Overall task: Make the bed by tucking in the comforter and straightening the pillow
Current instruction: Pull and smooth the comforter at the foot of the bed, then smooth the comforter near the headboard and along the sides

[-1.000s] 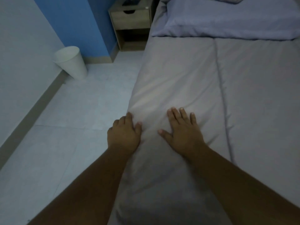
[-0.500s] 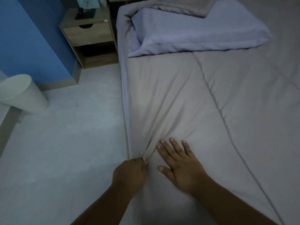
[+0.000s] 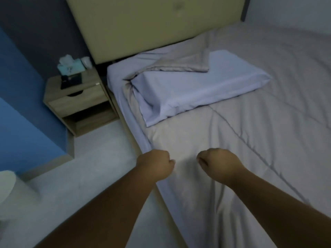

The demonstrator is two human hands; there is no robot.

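Observation:
A grey-beige comforter (image 3: 250, 140) covers the bed, with a stitched seam running diagonally and creases near my hands. A lavender pillow (image 3: 197, 86) lies skewed near the head of the bed, a folded-back corner of the comforter draped over its top. My left hand (image 3: 155, 163) is a closed fist at the bed's left edge, gripping the comforter where it meets the lavender sheet (image 3: 116, 76). My right hand (image 3: 220, 163) is a closed fist a short way to the right, bunching comforter fabric; folds trail back from it.
A wooden nightstand (image 3: 78, 102) with a tissue box (image 3: 70, 68) stands left of the bed head, against the blue wall. A padded headboard (image 3: 152, 24) rises behind. A white bin (image 3: 7, 190) stands at lower left on the pale tiled floor (image 3: 89, 167).
My right hand has gone from flat and spread on the comforter to a fist. Both hands sit farther up the bed's left edge, and the view has swung toward the headboard.

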